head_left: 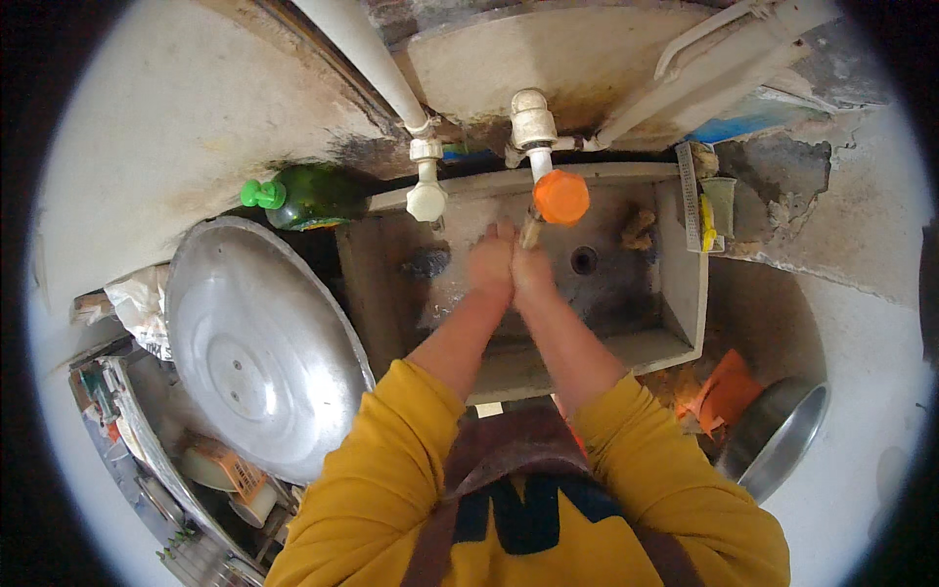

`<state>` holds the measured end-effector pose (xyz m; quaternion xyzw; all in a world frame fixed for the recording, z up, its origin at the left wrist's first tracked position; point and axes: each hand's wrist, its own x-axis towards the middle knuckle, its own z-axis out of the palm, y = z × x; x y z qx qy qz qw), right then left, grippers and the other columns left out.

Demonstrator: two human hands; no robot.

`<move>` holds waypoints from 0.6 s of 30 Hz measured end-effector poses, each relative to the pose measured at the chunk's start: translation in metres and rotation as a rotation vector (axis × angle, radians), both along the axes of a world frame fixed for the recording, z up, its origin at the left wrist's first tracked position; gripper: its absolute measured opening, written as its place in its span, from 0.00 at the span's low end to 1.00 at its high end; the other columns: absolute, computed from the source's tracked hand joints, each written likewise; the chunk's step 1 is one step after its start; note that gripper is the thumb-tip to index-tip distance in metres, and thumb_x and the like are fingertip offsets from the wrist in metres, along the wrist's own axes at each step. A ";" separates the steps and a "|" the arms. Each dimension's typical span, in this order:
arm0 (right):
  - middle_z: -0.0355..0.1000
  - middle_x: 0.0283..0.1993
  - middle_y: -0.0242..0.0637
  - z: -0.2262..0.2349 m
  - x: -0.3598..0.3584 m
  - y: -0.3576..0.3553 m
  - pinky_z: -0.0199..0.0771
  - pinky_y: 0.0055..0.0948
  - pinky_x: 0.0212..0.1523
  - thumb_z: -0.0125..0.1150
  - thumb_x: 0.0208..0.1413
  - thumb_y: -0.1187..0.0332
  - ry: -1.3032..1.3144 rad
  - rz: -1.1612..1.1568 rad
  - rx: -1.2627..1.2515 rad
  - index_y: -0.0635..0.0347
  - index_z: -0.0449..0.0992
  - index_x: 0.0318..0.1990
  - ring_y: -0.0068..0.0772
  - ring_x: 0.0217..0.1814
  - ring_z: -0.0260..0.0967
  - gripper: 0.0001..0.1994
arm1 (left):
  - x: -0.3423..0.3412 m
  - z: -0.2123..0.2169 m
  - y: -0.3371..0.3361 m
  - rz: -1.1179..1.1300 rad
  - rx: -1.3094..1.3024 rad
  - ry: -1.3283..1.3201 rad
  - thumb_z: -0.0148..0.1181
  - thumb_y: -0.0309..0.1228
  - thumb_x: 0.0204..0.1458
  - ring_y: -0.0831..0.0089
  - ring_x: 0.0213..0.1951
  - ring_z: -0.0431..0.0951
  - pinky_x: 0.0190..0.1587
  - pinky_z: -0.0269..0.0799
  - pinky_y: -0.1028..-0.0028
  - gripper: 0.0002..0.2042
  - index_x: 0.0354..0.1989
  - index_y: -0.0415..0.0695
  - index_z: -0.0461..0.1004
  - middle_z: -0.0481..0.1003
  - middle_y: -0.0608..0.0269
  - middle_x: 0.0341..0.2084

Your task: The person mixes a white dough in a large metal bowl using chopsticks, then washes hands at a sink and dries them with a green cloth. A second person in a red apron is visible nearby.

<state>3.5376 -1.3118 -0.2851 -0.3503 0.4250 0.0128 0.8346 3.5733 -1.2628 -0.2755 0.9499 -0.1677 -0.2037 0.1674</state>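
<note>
Inside the concrete sink [690,303], my left hand [491,264] and my right hand [531,272] are pressed together, palm side to palm side. They are just below the spout of the tap with the orange knob [561,198]. Motion smears the fingers of both hands, and the spout partly covers the right one. No object shows between them. Whether water is running over them is too blurred to tell. A second tap with a white knob [426,202] stands to their left. The round drain hole [584,259] lies right of my right hand.
A large metal basin [264,342] leans left of the sink, near a green bottle [318,198]. A brown scrubber [639,230] lies at the sink's right. A plastic basket [696,196] hangs on the right rim. A metal pot [778,440] stands at lower right, dishes at lower left.
</note>
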 end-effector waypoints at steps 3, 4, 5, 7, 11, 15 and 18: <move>0.61 0.57 0.42 0.039 -0.023 0.050 0.63 0.38 0.57 0.56 0.56 0.63 -0.091 0.103 -0.471 0.63 0.56 0.60 0.36 0.57 0.61 0.27 | 0.021 -0.005 0.008 -0.211 0.074 -0.245 0.50 0.29 0.49 0.56 0.39 0.76 0.38 0.74 0.60 0.09 0.38 0.43 0.71 0.74 0.53 0.36; 0.59 0.58 0.41 0.056 -0.036 0.066 0.63 0.36 0.58 0.58 0.55 0.62 0.004 0.169 -0.393 0.62 0.53 0.61 0.34 0.58 0.60 0.30 | 0.027 -0.008 0.010 -0.285 0.123 -0.326 0.49 0.29 0.49 0.56 0.38 0.77 0.38 0.74 0.61 0.09 0.38 0.44 0.71 0.74 0.54 0.36; 0.58 0.59 0.40 0.071 -0.045 0.075 0.62 0.35 0.58 0.60 0.54 0.60 0.064 0.218 -0.306 0.62 0.50 0.62 0.33 0.58 0.59 0.34 | 0.031 -0.011 0.009 -0.262 0.088 -0.274 0.50 0.29 0.50 0.58 0.39 0.76 0.39 0.73 0.61 0.09 0.39 0.44 0.71 0.74 0.55 0.36; 0.59 0.58 0.39 0.089 -0.054 0.080 0.64 0.35 0.57 0.62 0.53 0.59 -0.001 0.165 0.054 0.62 0.51 0.62 0.33 0.57 0.61 0.35 | 0.033 -0.017 0.006 -0.211 0.064 -0.126 0.52 0.30 0.51 0.60 0.39 0.75 0.41 0.73 0.61 0.09 0.40 0.44 0.72 0.74 0.57 0.38; 0.64 0.54 0.41 0.079 -0.038 0.048 0.66 0.36 0.56 0.64 0.50 0.61 -0.003 0.060 0.444 0.64 0.56 0.59 0.37 0.56 0.64 0.32 | 0.028 -0.016 -0.005 0.935 -1.123 0.988 0.50 0.30 0.55 0.64 0.46 0.72 0.48 0.70 0.62 0.12 0.47 0.42 0.70 0.73 0.57 0.43; 0.70 0.44 0.36 0.024 -0.011 0.014 0.71 0.34 0.46 0.61 0.54 0.60 -0.045 -0.154 0.268 0.60 0.66 0.51 0.30 0.44 0.69 0.21 | 0.014 0.012 -0.008 1.045 -1.613 1.201 0.44 0.31 0.59 0.63 0.53 0.67 0.54 0.64 0.65 0.19 0.58 0.43 0.61 0.68 0.54 0.51; 0.72 0.35 0.32 -0.020 0.001 -0.016 0.71 0.29 0.36 0.62 0.54 0.57 -0.125 -0.076 -0.291 0.56 0.73 0.38 0.26 0.35 0.69 0.13 | -0.033 0.036 -0.018 0.869 -1.283 0.775 0.44 0.40 0.59 0.62 0.57 0.63 0.58 0.59 0.66 0.24 0.63 0.44 0.56 0.63 0.53 0.57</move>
